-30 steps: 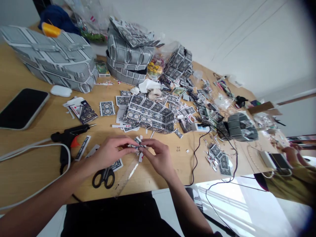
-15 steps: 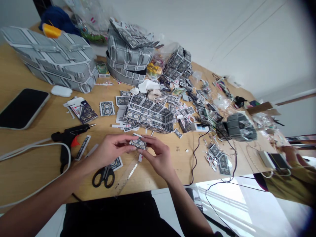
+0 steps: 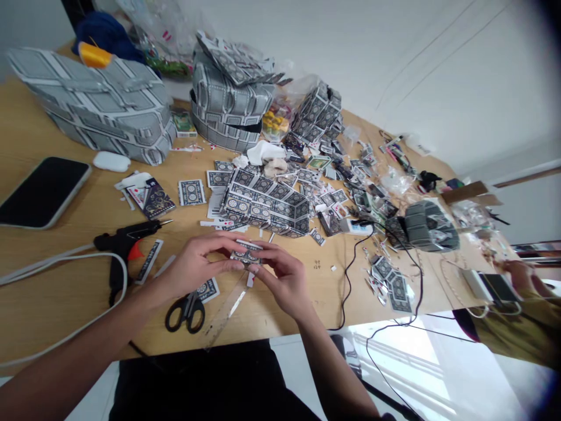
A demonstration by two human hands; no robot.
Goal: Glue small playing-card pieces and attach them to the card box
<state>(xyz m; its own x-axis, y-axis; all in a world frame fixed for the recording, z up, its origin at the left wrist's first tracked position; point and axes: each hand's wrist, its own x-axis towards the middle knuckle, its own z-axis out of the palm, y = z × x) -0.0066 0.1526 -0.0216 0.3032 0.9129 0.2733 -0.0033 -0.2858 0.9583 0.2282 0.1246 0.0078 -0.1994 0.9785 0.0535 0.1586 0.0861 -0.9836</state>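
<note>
Between my hands, just above the table, is a small patterned playing card piece (image 3: 246,252), dark with white borders. My left hand (image 3: 196,266) pinches its left side with fingers and thumb. On the right side, my right hand (image 3: 280,276) grips it the same way. Below my hands lie black-handled scissors (image 3: 186,313), with their blades partly over a card (image 3: 207,289). A clear ruler (image 3: 225,316) slants towards the table edge. Beyond my hands sits an open box-like form made of joined cards (image 3: 265,204).
At left are a glue gun (image 3: 127,245) with a white cable, a phone (image 3: 41,190) and a card box (image 3: 153,196). Large grey card-covered forms (image 3: 105,105) stand behind. A black cord (image 3: 348,275) crosses the right side. Another person's sleeve (image 3: 508,333) shows at far right.
Both hands stay in nearly the same place. The card piece is turned slightly between the fingers, and the right fingers lie farther over it. The whole view has shifted very slightly.
</note>
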